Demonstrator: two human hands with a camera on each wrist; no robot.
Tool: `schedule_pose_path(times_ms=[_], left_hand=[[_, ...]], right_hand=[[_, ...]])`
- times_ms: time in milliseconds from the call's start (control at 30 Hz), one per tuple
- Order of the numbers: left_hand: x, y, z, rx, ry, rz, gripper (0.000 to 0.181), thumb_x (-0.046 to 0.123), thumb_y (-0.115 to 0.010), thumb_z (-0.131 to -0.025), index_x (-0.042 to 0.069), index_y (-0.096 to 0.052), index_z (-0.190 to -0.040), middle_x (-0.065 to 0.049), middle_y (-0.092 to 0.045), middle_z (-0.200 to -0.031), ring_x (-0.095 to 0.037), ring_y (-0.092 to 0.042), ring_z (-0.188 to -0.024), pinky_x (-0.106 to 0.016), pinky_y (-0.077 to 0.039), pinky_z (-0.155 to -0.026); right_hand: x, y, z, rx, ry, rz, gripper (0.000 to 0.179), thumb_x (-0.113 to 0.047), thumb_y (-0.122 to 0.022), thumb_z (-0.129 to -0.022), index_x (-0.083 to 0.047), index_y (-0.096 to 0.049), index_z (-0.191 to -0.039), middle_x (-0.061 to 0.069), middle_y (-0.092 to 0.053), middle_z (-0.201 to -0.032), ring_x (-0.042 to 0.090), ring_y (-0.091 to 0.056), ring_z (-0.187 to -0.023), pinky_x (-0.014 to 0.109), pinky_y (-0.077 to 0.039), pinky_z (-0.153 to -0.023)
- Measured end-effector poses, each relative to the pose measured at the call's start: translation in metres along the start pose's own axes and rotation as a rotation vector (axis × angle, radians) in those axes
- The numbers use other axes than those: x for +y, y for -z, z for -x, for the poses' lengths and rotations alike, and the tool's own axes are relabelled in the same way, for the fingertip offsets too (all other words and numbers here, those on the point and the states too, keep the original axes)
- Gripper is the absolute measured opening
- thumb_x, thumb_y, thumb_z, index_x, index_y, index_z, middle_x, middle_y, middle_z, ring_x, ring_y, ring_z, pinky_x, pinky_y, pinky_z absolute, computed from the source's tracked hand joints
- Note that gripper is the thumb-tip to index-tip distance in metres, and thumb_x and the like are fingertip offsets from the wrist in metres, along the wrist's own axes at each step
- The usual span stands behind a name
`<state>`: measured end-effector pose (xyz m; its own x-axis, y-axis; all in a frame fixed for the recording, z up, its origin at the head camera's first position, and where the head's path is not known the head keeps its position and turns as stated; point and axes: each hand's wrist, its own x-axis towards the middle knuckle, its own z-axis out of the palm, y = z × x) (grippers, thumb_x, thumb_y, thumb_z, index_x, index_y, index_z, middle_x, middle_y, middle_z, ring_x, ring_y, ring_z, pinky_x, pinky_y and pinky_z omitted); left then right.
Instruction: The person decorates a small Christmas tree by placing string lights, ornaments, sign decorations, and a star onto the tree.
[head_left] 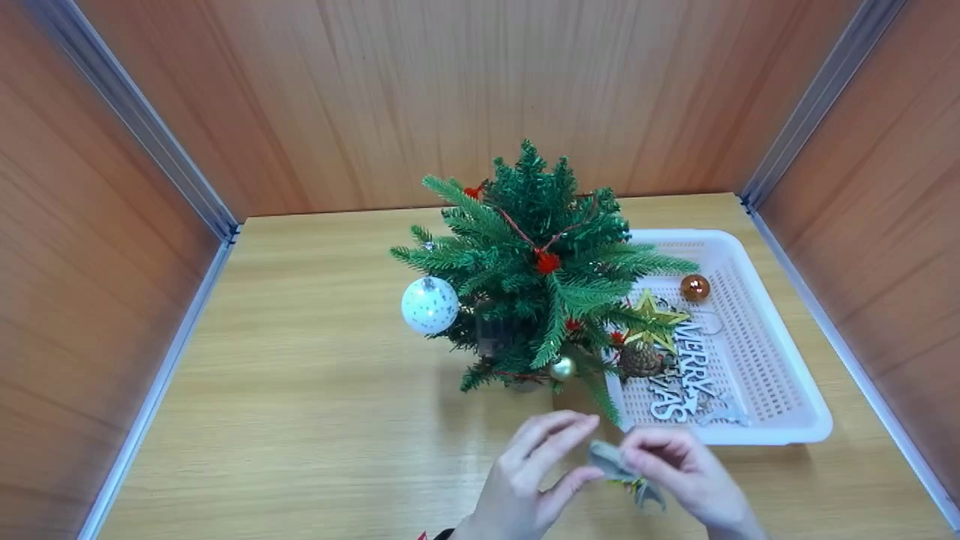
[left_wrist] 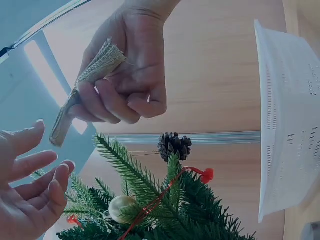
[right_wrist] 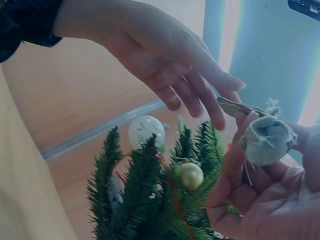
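Observation:
A greyish burlap bow is pinched between the thumb and fingers of my right hand. In the right wrist view a rolled loop of the bow faces the camera, with a small pale sprig behind it. My left hand is just to the left, thumb and fingers spread apart beside the bow's free end. Beyond both hands stands a small green Christmas tree, hung with a white speckled ball, a small gold ball and red trimmings.
Right of the tree, partly under its branches, a white plastic basket holds a gold star, a copper ball, a pine cone and silver letter signs. Wooden panels enclose the table at the back and sides.

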<state>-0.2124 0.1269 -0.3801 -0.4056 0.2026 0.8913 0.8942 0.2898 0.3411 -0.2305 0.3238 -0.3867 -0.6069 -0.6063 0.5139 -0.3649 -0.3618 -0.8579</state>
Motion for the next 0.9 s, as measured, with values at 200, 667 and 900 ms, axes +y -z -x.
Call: schedule_pose_path(times_ms=[200,667,900], left_hand=[[-0.001,0.002,0.006,-0.049,-0.01,0.12,0.017,0.006,-0.061,-0.082,-0.004,-0.063,-0.095,-0.01,-0.061,-0.089,-0.015,-0.058,-0.082,-0.016,-0.046,-0.076],[0.001,0.034,-0.014,0.13,-0.02,0.227,0.009,-0.003,-0.059,-0.081,-0.011,-0.061,-0.085,-0.018,-0.062,-0.078,-0.022,-0.062,-0.07,-0.021,-0.051,-0.066],[0.001,0.05,-0.048,0.229,-0.165,0.156,0.01,-0.005,-0.062,-0.078,-0.014,-0.061,-0.083,-0.02,-0.062,-0.076,-0.023,-0.062,-0.067,-0.022,-0.052,-0.064]], right_hand=[[0.003,-0.007,-0.002,-0.061,-0.087,0.025,0.031,0.026,-0.034,-0.079,0.007,-0.055,-0.089,0.013,-0.045,-0.068,0.022,-0.04,-0.056,0.034,-0.033,-0.042],[-0.045,-0.005,-0.032,-0.128,0.051,0.269,0.035,0.015,-0.063,-0.07,0.003,-0.058,-0.103,0.011,-0.06,-0.085,0.017,-0.055,-0.073,0.028,-0.048,-0.062],[-0.074,0.005,-0.054,-0.013,0.361,0.361,0.022,0.018,-0.063,-0.067,0.013,-0.061,-0.089,0.02,-0.063,-0.084,0.027,-0.06,-0.074,0.031,-0.051,-0.069]])
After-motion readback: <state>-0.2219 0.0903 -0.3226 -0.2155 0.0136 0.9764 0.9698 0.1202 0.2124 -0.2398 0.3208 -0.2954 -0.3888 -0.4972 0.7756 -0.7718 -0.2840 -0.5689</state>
